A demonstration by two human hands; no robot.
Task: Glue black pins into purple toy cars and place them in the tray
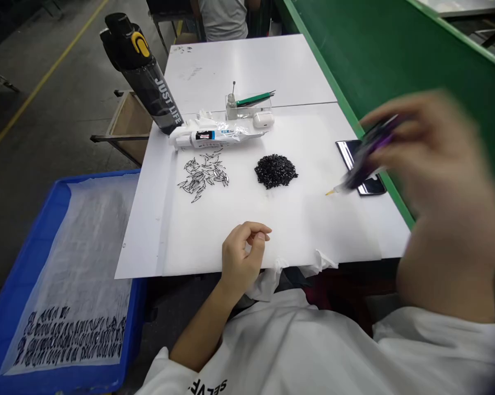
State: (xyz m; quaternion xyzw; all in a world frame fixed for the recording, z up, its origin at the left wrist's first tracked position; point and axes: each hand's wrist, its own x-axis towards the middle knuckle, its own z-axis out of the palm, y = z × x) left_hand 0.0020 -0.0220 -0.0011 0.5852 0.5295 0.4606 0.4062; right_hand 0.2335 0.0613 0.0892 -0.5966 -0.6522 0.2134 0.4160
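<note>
My left hand (243, 255) rests at the front edge of the white work sheet (313, 230), its fingers curled together; whatever lies between the fingertips is too small to make out. Blurred by motion, my right hand (420, 142) is raised at the right, gripping a dark and purple glue tube (364, 156) with a thin yellowish tip pointing down-left. A heap of small black pieces (276, 171) lies mid-sheet. To its left are scattered thin black wire-like loops (204, 174).
Behind the pieces lie a white tube (214, 137), an earphone case (263, 120) and green tweezers (253, 99). A tall bottle (148, 82) stands back left. A phone (373, 185) lies beneath my right hand. A blue tray (134, 323) is at left; a person (225, 19) sits beyond.
</note>
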